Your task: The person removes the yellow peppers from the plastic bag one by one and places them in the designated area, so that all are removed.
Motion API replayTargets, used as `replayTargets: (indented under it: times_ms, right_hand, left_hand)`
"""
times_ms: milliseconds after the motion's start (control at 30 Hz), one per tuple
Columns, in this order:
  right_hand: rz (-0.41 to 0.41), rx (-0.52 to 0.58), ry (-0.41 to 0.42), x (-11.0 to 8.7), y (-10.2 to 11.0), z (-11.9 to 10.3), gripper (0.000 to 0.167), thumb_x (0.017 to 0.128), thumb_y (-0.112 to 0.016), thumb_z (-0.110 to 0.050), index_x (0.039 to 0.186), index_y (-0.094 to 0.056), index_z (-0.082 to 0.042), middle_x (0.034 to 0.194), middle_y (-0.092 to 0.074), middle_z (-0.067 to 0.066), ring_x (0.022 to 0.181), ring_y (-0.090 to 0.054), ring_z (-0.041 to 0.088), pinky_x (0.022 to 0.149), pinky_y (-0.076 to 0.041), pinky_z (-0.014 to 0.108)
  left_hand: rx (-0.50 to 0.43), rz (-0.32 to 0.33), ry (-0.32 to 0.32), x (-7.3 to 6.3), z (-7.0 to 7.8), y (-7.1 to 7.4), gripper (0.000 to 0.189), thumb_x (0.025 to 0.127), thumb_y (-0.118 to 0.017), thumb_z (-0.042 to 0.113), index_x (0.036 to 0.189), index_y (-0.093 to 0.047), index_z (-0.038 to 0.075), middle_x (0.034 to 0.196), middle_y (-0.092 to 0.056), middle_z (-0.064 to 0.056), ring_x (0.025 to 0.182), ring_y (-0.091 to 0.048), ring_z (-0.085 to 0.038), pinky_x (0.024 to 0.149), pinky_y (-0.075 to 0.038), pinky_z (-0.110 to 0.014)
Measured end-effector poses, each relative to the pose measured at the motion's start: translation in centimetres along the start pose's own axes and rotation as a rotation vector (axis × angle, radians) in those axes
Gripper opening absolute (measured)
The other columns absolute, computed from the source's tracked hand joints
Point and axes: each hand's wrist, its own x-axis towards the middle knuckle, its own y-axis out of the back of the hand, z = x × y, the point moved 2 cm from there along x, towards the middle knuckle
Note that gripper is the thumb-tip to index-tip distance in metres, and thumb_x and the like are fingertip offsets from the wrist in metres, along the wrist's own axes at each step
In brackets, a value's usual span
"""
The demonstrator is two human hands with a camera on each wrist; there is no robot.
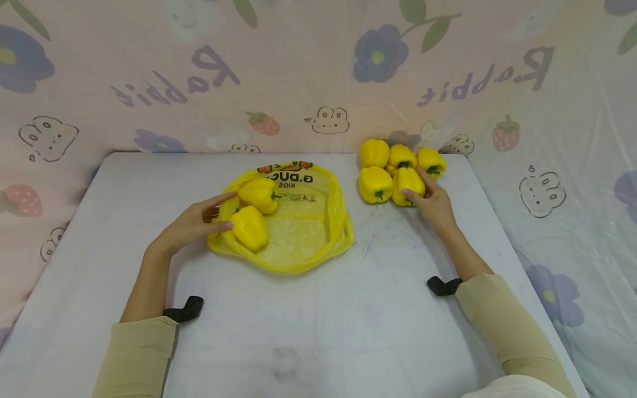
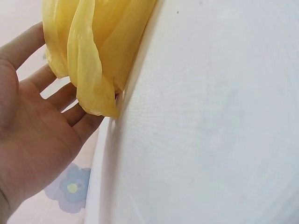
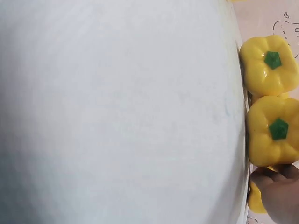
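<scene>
A yellow plastic bag [image 1: 298,237] lies with its mouth wide, two yellow bell peppers inside its left part: one pepper [image 1: 259,195] behind, another pepper [image 1: 250,228] in front. My left hand [image 1: 191,224] holds the bag's left rim, thumb tip beside the front pepper. In the left wrist view, bag folds [image 2: 93,56] cover the fingertips of that hand [image 2: 42,116]. At the back right, my right hand [image 1: 435,202] grips a yellow bell pepper [image 1: 409,185] between thumb and fingers. Its green stem end [image 3: 279,129] shows in the right wrist view above the fingers.
More yellow bell peppers stand around the gripped one: a front-left pepper [image 1: 375,184], two behind, and a right-hand pepper [image 1: 431,161]. The white table [image 1: 308,326] ends at a printed curtain [image 1: 298,72] behind. Black wrist devices [image 1: 186,309] sit on both forearms.
</scene>
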Motion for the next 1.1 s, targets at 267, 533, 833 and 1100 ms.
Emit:
replayTargets:
  times_ms: [267,533,833,1100]
  right_hand:
    - [0.025,0.034,0.029,0.0,0.3,-0.4,0.078,0.093,-0.07,-0.038,0.157,-0.03,-0.021,0.161,-0.031,0.003,0.146,-0.03,0.021,0.118,-0.029,0.038]
    - [0.128,0.128,0.119,-1.3,0.9,-4.2,0.077,0.092,-0.073,-0.014,0.155,-0.03,-0.004,0.159,-0.03,0.016,0.147,-0.029,0.023,0.118,-0.028,0.042]
    - [0.164,0.217,0.217,-1.9,0.4,-6.9,0.069,0.091,-0.072,-0.009,0.151,-0.039,-0.006,0.156,-0.038,0.011,0.146,-0.032,0.022,0.118,-0.029,0.035]
    - [0.073,0.253,0.31,-1.8,-0.9,-9.1,0.07,0.089,-0.073,-0.004,0.151,-0.04,-0.004,0.156,-0.039,0.011,0.145,-0.034,0.018,0.118,-0.028,0.039]
  left_hand:
    - [0.012,0.001,0.003,0.0,-0.3,0.1,0.074,0.093,-0.07,0.036,0.156,-0.034,0.021,0.163,-0.022,-0.015,0.144,-0.026,-0.047,0.115,-0.021,-0.064]
    - [0.038,-0.001,0.013,-0.1,0.1,0.1,0.074,0.093,-0.07,0.038,0.156,-0.034,0.023,0.162,-0.022,-0.016,0.142,-0.028,-0.048,0.114,-0.023,-0.065]
    - [0.019,-0.024,0.0,-0.2,0.8,0.2,0.076,0.092,-0.072,0.03,0.157,-0.033,0.021,0.162,-0.021,-0.018,0.142,-0.029,-0.049,0.113,-0.025,-0.065]
    - [0.011,-0.042,0.002,-0.3,0.6,0.2,0.079,0.092,-0.073,0.031,0.158,-0.03,0.023,0.163,-0.019,-0.017,0.142,-0.027,-0.049,0.113,-0.025,-0.066]
